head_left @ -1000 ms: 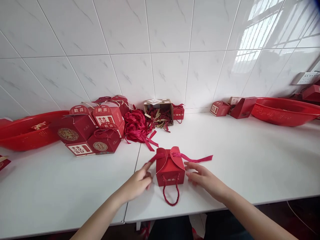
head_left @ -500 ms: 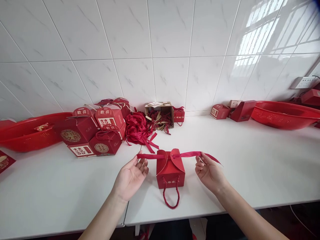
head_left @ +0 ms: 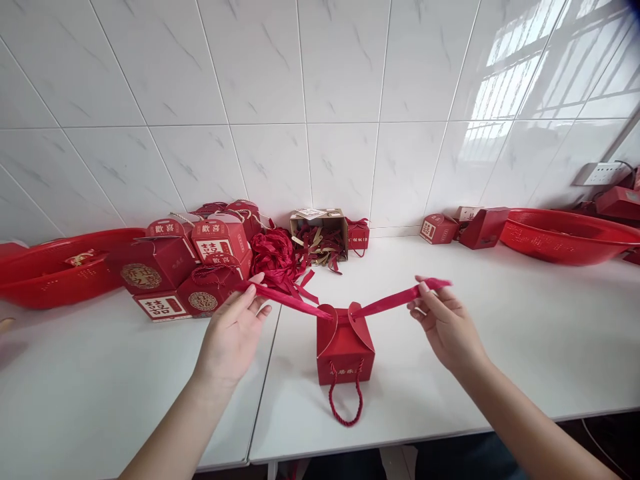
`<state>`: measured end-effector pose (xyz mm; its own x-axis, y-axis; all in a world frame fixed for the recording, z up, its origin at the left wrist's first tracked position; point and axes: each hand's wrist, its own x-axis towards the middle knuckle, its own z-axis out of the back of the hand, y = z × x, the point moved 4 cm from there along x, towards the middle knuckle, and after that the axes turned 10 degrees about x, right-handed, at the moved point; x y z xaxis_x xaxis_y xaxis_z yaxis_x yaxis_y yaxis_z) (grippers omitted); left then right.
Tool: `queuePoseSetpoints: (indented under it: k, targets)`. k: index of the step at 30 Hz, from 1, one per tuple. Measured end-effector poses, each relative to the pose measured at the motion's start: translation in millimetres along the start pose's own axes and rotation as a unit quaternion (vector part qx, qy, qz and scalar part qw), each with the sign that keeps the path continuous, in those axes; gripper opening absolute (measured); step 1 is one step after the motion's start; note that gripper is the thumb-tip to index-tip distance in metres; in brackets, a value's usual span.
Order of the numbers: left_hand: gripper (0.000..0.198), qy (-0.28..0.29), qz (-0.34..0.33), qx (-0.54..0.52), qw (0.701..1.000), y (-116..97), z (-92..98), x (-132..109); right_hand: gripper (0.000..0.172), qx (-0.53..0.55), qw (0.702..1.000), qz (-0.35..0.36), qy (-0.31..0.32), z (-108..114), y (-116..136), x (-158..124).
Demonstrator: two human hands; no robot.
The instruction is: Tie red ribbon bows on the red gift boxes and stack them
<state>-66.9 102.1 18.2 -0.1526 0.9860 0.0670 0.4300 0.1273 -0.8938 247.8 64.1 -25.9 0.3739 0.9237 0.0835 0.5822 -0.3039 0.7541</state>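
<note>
A small red gift box (head_left: 345,350) stands upright on the white table, with rounded flaps at its top and a twisted red cord handle (head_left: 346,421) hanging down its front. A crimson ribbon (head_left: 295,301) passes through the holes in the flaps and spreads out to both sides. Its left end is pinched between thumb and fingers of my left hand (head_left: 233,330), up and left of the box. My right hand (head_left: 445,323) pinches the other end, up and right of it. Both stretches of ribbon slope upward from the box.
Stacked red boxes (head_left: 170,270) stand at back left beside a red plastic basket (head_left: 55,283). A bundle of red ribbons (head_left: 274,257) and an open carton of ribbon strips (head_left: 320,240) sit near the tiled wall. Another red basket (head_left: 565,240) is at far right.
Both hands have moved up and outward, pulling the ribbon ends farther apart and higher. The ribbon went from nearly level to slanting upward on each side.
</note>
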Motion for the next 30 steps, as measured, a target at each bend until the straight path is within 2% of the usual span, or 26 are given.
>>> queuePoseSetpoints:
  k: [3, 7, 11, 14, 17, 21, 22, 23, 26, 30]
  targets:
    - [0.006, 0.050, -0.067, 0.048, 0.995, -21, -20.3, 4, 0.026, -0.076, 0.994, 0.063, 0.044, -20, 22, 7]
    - [0.015, 0.139, -0.140, 0.144, 0.970, -47, -59.8, 2, 0.023, -0.144, 0.975, 0.119, 0.117, -64, 47, 12]
    - [0.016, 0.194, -0.173, 0.187, 0.947, -62, -96.9, 1, 0.020, -0.164, 0.955, 0.165, 0.186, -105, 60, 9]
    - [0.017, 0.217, -0.173, 0.182, 0.943, -66, -114.5, 2, 0.024, -0.177, 0.944, 0.181, 0.210, -121, 62, 4]
    - [0.021, 0.250, -0.171, 0.177, 0.937, -67, -123.5, 2, 0.024, -0.168, 0.943, 0.174, 0.230, -128, 62, 1]
    - [0.018, 0.270, -0.208, 0.213, 0.916, -68, -127.2, -5, 0.024, -0.091, 0.968, 0.035, 0.230, -135, 55, 4]
    - [0.020, 0.271, -0.215, 0.222, 0.912, -69, -127.3, -8, 0.025, -0.085, 0.970, 0.010, 0.226, -137, 53, 4]
    - [0.031, 0.270, -0.217, 0.229, 0.910, -69, -127.2, -11, 0.025, -0.089, 0.971, 0.001, 0.224, -139, 51, 5]
    - [0.066, 0.266, -0.214, 0.258, 0.904, -71, -125.3, -21, 0.024, -0.127, 0.965, 0.027, 0.228, -144, 48, 3]
    - [0.077, 0.281, -0.199, 0.334, 0.877, -69, -121.4, -26, 0.021, -0.126, 0.950, 0.047, 0.282, -143, 42, -6]
